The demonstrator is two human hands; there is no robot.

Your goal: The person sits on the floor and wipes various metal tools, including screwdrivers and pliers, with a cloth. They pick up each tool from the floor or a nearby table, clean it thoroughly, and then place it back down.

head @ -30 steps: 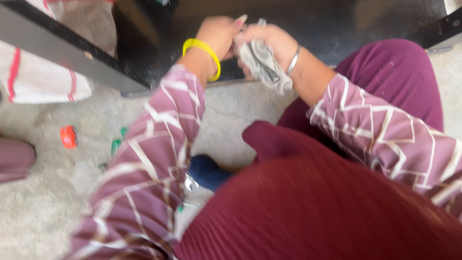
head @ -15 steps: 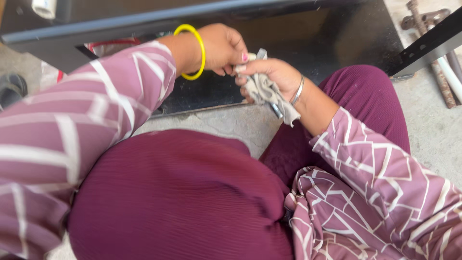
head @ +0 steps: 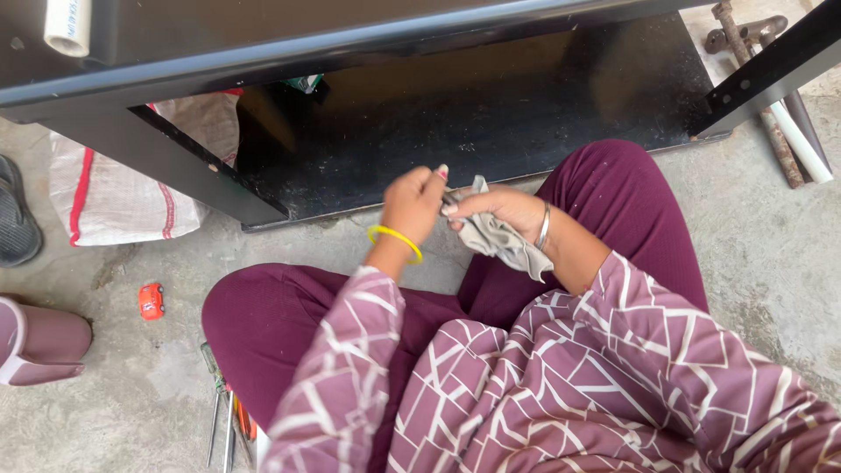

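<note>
The person sits on the concrete floor [head: 771,254] with knees spread, both hands raised between them just in front of the lower shelf [head: 491,114] of a black metal stand. The right hand [head: 504,210] is closed around a grey cloth [head: 498,238], bunched in the palm so that a loose tail hangs below the wrist. The left hand [head: 415,200], with a yellow bangle [head: 395,240] at the wrist, pinches the cloth's upper edge between fingertips, so both grips are closed on it, seemingly to pull the fabric taut or refold it. The cloth looks soft, crumpled and dull grey, with a small corner sticking up between the hands. On the floor near the left knee lie a small red object [head: 151,300] and some tools [head: 226,419]; a white sack [head: 114,197] leans behind the stand's leg.
</note>
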